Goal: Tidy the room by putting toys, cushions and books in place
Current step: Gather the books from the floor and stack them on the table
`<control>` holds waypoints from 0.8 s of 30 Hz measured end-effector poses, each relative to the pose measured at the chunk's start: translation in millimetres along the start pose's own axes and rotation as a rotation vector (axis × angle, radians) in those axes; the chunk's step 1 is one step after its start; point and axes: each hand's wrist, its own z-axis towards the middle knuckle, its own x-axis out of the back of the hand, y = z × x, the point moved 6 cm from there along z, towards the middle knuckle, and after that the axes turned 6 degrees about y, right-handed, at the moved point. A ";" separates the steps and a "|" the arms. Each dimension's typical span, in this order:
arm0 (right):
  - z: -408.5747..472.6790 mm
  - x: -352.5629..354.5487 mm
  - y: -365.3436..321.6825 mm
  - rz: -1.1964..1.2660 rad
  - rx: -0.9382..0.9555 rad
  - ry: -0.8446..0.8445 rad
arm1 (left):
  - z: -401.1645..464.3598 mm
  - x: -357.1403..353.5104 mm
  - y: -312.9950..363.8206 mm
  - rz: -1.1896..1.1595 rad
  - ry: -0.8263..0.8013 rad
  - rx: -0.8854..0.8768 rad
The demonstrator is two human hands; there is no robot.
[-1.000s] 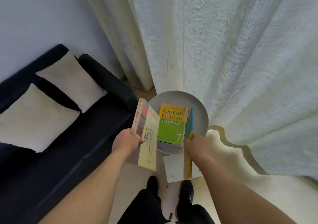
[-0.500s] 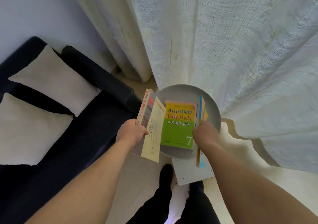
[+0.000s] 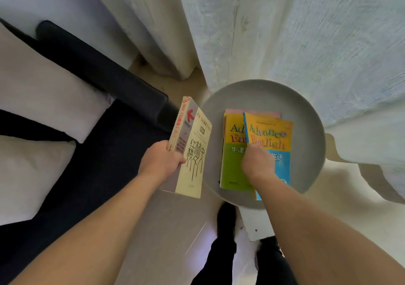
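**Blue Book Goes Down on the Round Table**

Down by the person's black shoes (image 3: 226, 221), a white square base (image 3: 257, 227) sits on the floor under the round grey table (image 3: 306, 118). Just above that, two bare arms reach out.

The left hand (image 3: 161, 164) grips a thick cream book (image 3: 192, 153) by its spine. It holds the book up on its edge, off the left edge of the table, over the floor. This one is not put away yet.

The right hand (image 3: 258, 164) is over the blue book (image 3: 274, 146). A moment ago it held that book up on its edge at the right side of the table. Now the blue book lies flat, on top of the green book (image 3: 233, 166). The hand's fingers are bent down on the cover, but I cannot tell if they grip it or just press it. So one more book looks to be in place, and I think the cream book goes next.

On the table is a small pile: the blue book on top, the green book under it, and a pink one (image 3: 234, 110) peeking out at the far edge. The pile sits near the middle.

Further left is the dark sofa (image 3: 105, 144) with two white cushions (image 3: 41, 91). They look neat. Behind it all hang the pale curtains (image 3: 285, 32).
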 end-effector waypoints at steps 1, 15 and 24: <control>5.5 -11.0 -1.0 0.022 -0.014 -0.001 | 10.9 -6.8 -5.7 0.005 -0.001 0.000; 18.9 -55.4 72.1 0.472 -0.124 0.132 | 68.0 -74.7 -38.9 -0.276 0.004 0.009; 16.7 -68.8 88.5 1.197 -0.651 -0.221 | 29.3 -64.7 15.8 -0.618 -0.079 -0.092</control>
